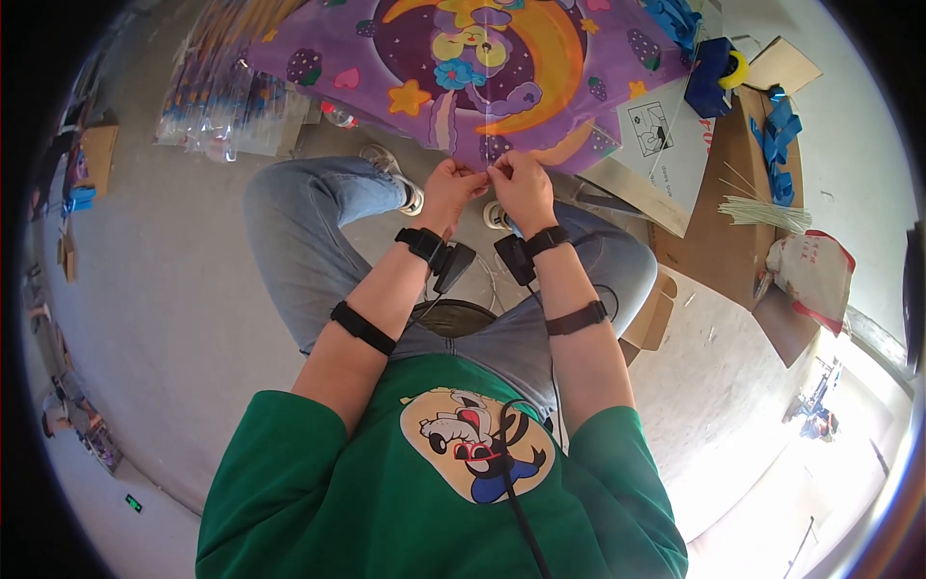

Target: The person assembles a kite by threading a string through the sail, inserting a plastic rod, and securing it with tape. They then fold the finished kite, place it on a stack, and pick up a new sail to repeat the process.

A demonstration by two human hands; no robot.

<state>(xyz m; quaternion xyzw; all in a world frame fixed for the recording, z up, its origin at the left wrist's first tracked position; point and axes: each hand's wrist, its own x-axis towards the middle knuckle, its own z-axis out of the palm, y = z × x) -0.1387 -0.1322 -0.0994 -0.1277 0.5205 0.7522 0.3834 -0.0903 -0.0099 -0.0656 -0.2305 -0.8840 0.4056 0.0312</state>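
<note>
A purple kite (347,92), printed with an orange moon, stars and berries, spreads out in front of me at the top of the view. Its near corner reaches down between my knees. There my left hand (451,196) pinches the edge with thumb and finger. Just beside it, nearly touching, my right hand (525,193) is also closed on the same corner. Whatever small part lies between the fingertips is too small to make out.
Plastic-wrapped bundles (227,106) lie at the far left. To the right are a white printed board (666,159), a blue tape dispenser (709,82), blue ribbon strips (779,145), thin pale sticks (765,214) on an open cardboard box (709,236), and a white-and-red bag (815,275).
</note>
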